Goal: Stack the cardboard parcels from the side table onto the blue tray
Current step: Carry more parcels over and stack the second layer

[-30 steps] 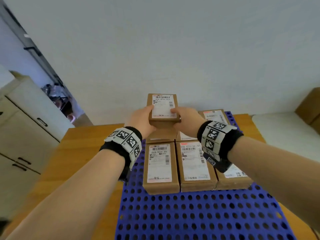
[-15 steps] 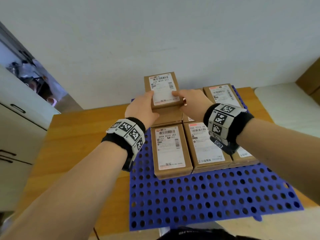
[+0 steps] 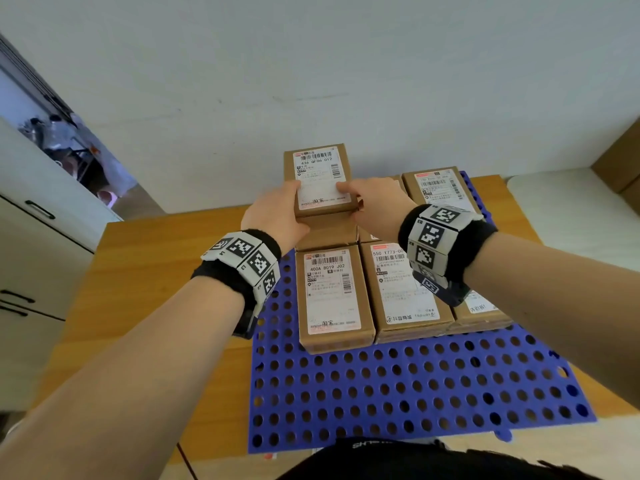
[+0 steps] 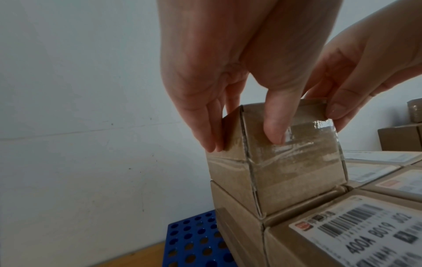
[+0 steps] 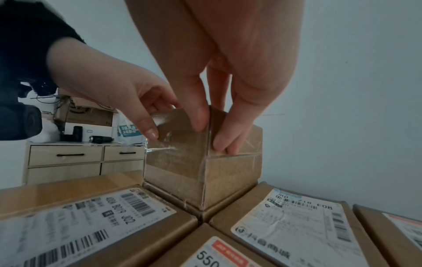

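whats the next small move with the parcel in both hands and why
Probably let go and draw both hands away. The held parcel already seems to sit flat on the parcel below in the tray's back row, edges roughly aligned, with the left hand and right hand gripping its sides.

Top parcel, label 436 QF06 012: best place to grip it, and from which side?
Grip the top parcel by its two long side walls near the near end, coming from above. It lies flat, label up, on another parcel, so its underside is blocked. The left hand and right hand hold it like that.
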Action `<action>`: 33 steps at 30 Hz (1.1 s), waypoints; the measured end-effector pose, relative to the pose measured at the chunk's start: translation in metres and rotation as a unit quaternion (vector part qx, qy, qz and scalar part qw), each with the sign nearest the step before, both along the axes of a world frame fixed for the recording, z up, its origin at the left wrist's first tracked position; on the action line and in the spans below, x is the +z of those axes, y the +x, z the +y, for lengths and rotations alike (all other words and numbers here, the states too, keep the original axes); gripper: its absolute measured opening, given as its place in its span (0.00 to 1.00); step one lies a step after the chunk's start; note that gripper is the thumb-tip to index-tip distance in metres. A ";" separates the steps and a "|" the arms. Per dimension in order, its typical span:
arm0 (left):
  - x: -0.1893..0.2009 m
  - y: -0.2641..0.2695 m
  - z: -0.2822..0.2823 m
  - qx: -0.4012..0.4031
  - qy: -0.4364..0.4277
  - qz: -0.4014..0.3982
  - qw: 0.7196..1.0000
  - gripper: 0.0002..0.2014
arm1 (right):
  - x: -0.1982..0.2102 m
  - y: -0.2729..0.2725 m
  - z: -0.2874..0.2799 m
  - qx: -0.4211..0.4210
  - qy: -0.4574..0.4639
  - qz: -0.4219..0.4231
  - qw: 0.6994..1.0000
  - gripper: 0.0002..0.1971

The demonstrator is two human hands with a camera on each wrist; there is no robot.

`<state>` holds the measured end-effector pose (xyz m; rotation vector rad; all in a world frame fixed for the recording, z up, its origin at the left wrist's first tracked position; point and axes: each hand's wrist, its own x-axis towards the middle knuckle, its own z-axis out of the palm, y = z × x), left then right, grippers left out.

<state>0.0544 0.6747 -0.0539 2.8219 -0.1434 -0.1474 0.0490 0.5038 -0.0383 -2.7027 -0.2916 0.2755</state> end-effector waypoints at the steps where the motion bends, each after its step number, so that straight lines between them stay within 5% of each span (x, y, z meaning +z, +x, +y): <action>1: 0.000 -0.001 0.000 0.000 -0.001 0.000 1.000 0.36 | 0.000 0.000 0.000 0.002 -0.003 -0.001 1.000 0.28; 33: -0.006 0.003 0.000 -0.024 0.075 -0.013 0.997 0.31 | -0.008 -0.002 0.000 0.004 -0.017 -0.003 1.000 0.28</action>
